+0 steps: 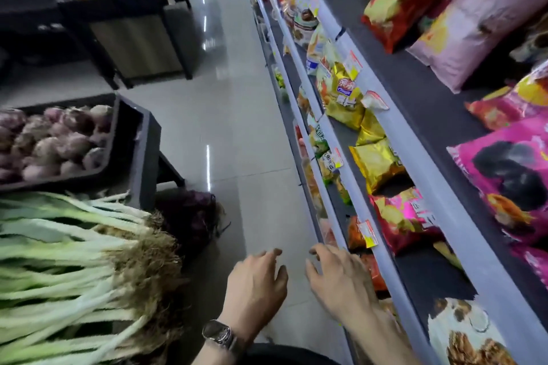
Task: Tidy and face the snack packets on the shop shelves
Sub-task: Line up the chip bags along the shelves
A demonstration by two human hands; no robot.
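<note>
Orange packet (374, 271) lies just beside the empty, spread right hand (341, 278).

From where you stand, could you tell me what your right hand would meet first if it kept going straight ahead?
Probably the shelf edge just past the right hand; depth is unclear.

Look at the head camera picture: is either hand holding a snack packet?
No: the left hand and right hand are both open and empty, fingers spread beside the shelf edge.
</note>
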